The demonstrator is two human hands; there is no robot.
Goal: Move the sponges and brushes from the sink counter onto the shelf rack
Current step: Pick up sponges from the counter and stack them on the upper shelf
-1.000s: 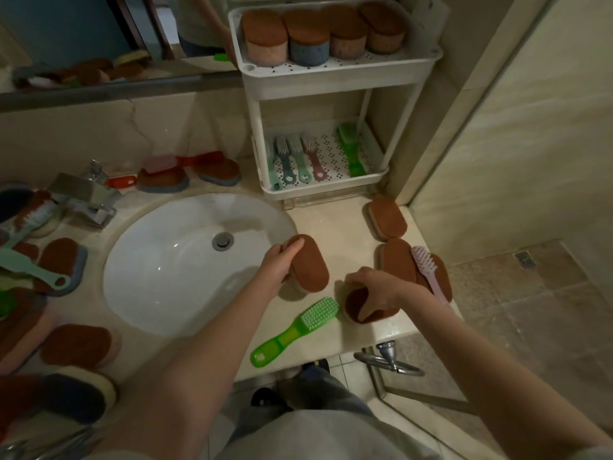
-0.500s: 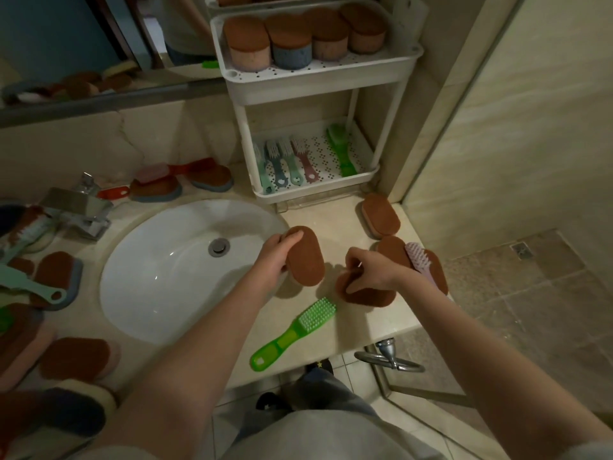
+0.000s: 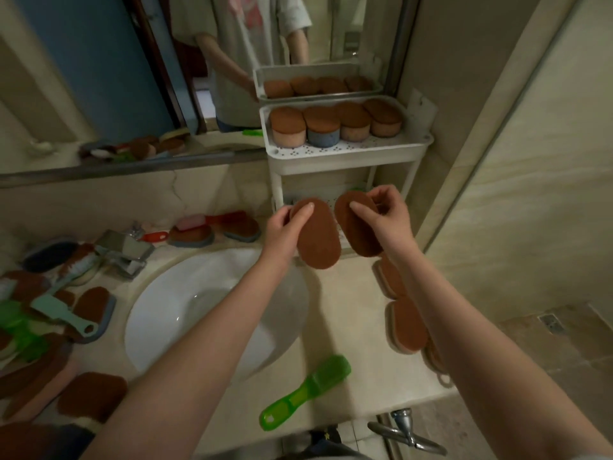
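Near edge, 6 o'clock: green brush (image 3: 305,393) lies flat on the tabletop (image 3: 345,313), handle pointing to 7 o'clock, head to 1 o'clock. Untouched.

White sink basin (image 3: 185,313) is just at its 10 o'clock, partly under the left forearm.

3 o'clock, along the right edge of the tabletop: two brown-topped edge sponges (image 3: 408,327) lie flat, end to end, partly hidden by the right forearm.

9 o'clock: a loose pile of brown sponges (image 3: 93,393) with a teal brush (image 3: 63,313) on top. Green items there are too blurred to tell.

10 o'clock: chrome faucet (image 3: 127,252). Behind the basin at 11 o'clock: grey-based back sponges (image 3: 195,237) with red and pink brushes lying on them.

Centre, in the air above the tabletop: the left hand (image 3: 282,230) grip is clamped on the left sponge (image 3: 318,239), thumb on the brown face, fingers behind it. The right hand (image 3: 388,220) grip is clamped on the right sponge (image 3: 356,227) the same way. Both sponges stand upright, side by side, a narrow gap between them, in front of the lower tier of the shelf rack (image 3: 348,154). Neither is on the rack yet. The lower tier's contents are mostly hidden.

12 o'clock, upper tier: four racked sponges (image 3: 318,126) stand on end in a touching row, brown tops up.

Behind, 11 to 12 o'clock: the mirror (image 3: 132,78) reflects the rack and the person's torso.
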